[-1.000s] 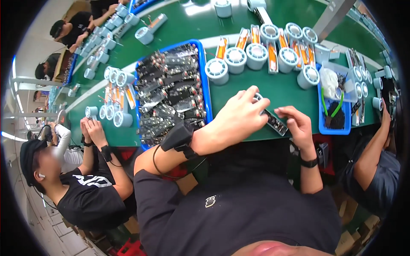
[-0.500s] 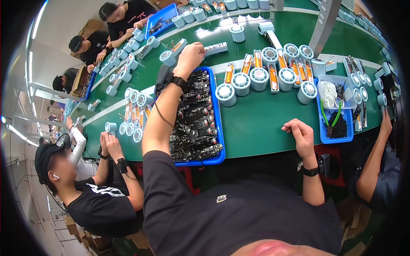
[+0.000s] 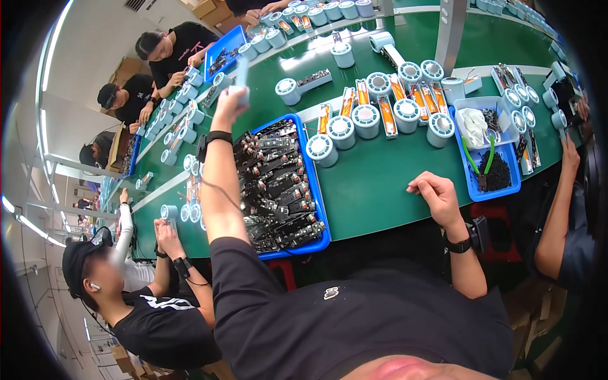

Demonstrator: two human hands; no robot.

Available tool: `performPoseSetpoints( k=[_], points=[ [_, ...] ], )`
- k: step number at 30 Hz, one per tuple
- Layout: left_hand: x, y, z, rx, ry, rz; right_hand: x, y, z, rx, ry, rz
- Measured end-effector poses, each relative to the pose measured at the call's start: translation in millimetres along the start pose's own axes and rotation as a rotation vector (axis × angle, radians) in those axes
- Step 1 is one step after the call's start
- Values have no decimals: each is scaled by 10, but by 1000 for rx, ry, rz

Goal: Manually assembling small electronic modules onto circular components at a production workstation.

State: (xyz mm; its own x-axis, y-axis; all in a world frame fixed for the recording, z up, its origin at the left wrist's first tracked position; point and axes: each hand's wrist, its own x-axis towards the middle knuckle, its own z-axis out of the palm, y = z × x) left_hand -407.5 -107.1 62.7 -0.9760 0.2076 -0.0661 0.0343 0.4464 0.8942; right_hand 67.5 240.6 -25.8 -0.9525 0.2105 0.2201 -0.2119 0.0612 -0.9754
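My left hand (image 3: 230, 105) is raised over the far left of the bench, its fingers closed around a light-blue handheld fan (image 3: 241, 77) that is smeared by motion. To the right of that hand lies another fan with an open handle (image 3: 289, 91), a board showing in it. Under my left forearm stands a blue tray (image 3: 322, 218) heaped with black circuit-board parts (image 3: 278, 171). My right hand (image 3: 438, 199) hovers by the front edge with fingers loosely curled; nothing shows in them.
Several fans (image 3: 366, 120) with orange-filled handles lie across the middle. A blue bin (image 3: 512, 183) at the right holds black bits and green-handled tweezers (image 3: 487, 161), beside a clear box (image 3: 503, 120). A metal post (image 3: 448, 38) rises behind. Co-workers sit left, far left and right.
My left hand has moved left and up, lifting the fan from the bench beside the one that still lies there. The view has shifted slightly; my right hand's fingers are more curled.
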Motion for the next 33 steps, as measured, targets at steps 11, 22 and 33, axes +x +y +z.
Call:
performPoseSetpoints(
  k=[11,22,33],
  points=[
    [-2657,906,1710,747,-773,1326,-28,40,10,-22,-44,31],
    [-2456,788,1029,1011,-282,683,-52,109,-55,-35,-44,-28],
    [-1949,147,536,663,-157,842,-42,97,-57,96,6,91]
  ],
)
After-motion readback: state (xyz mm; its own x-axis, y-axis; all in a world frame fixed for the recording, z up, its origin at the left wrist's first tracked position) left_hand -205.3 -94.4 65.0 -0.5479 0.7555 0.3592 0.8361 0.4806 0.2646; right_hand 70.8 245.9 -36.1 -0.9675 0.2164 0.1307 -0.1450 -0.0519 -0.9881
